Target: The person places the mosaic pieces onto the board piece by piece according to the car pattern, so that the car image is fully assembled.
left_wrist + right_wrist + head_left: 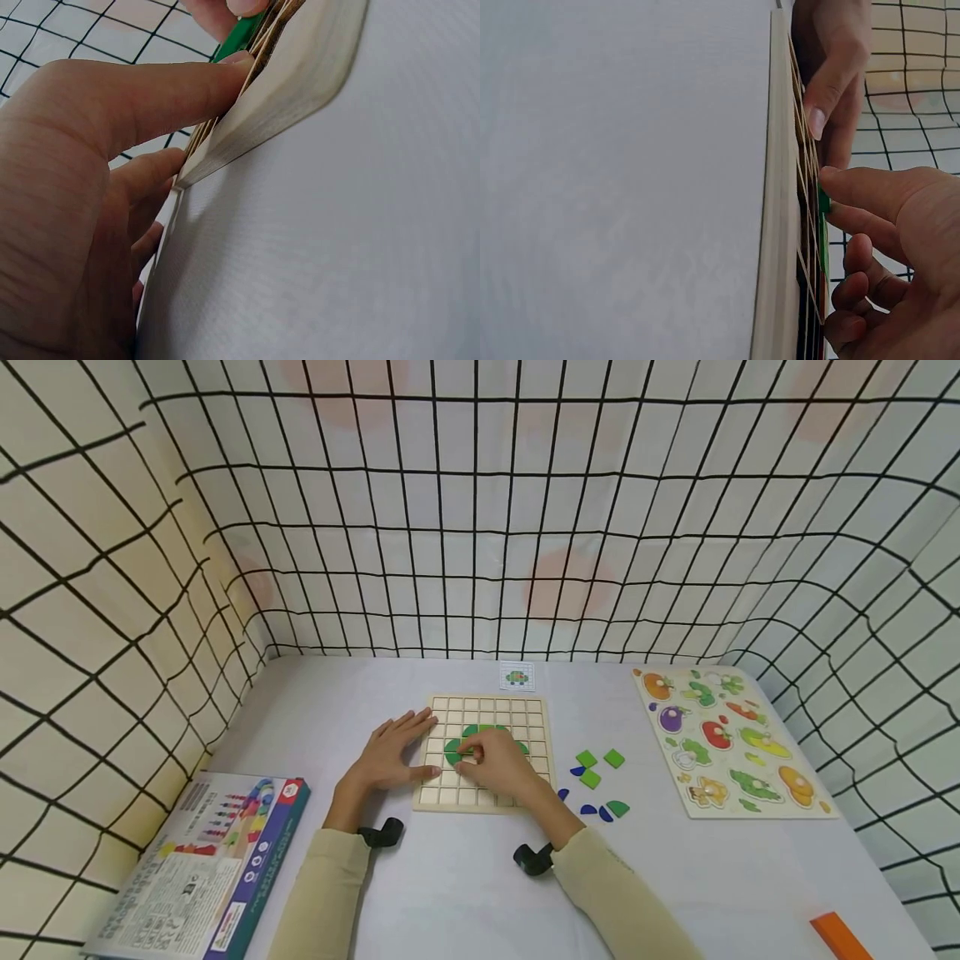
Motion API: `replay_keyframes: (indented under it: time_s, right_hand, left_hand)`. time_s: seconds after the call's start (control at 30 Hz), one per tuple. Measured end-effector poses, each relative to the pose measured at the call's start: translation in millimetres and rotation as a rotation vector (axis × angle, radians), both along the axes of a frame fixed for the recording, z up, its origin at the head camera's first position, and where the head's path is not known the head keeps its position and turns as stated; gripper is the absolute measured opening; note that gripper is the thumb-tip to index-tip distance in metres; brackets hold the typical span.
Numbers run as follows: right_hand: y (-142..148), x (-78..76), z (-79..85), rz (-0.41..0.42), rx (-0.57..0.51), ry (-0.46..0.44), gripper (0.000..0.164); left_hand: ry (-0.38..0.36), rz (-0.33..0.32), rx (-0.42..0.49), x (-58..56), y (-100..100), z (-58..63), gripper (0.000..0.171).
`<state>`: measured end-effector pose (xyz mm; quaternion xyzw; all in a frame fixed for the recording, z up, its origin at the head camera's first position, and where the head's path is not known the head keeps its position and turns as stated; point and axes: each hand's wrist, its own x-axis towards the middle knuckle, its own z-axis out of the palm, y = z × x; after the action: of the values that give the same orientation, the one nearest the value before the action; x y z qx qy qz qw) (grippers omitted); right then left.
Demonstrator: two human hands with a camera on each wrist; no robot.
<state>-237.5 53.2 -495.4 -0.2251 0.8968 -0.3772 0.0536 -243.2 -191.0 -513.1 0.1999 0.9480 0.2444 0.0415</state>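
A square wooden grid board (531, 714) lies on the white table, with green pieces set in its middle cells. My left hand (388, 753) rests at the board's left side, fingers spread and fairly straight, thumb on its edge. Over the middle, my right hand (498, 764) pinches a green piece (824, 201) between thumb and index finger; its exact shape is hidden. Beside it sits a rounded green piece (452, 752), and another green piece (522, 747) shows past the knuckles. The right wrist view also shows a bit of red on the board, mostly covered by the fingers.
Right of the board lie loose green squares (614, 758), blue segments (606, 814) and a green quarter circle (618, 809). A pattern card (517, 677) lies behind it. A vegetable puzzle (735, 739), a box (202, 860), an orange object (840, 935) and black netting (480, 527) surround the space.
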Motion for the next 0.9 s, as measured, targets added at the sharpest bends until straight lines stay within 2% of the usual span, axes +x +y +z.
replay_keyframes:
  time_s: [0.37,0.57,0.9]
  right_hand:
    - [-7.1,3.1,0.4,-0.048,0.047,0.005,0.022]
    - [-7.5,3.6,2.7,-0.022,0.024,0.01,0.017]
    - [-5.7,2.5,-2.3,-0.012,0.008,-0.002,0.011]
  left_hand:
    - [-0.011,0.001,-0.006,-1.2,1.2,-1.6,0.091]
    - [0.001,0.001,0.003,-0.9,0.3,-0.1,0.091]
    - [-0.003,0.007,-0.01,-0.6,0.3,-0.6,0.091]
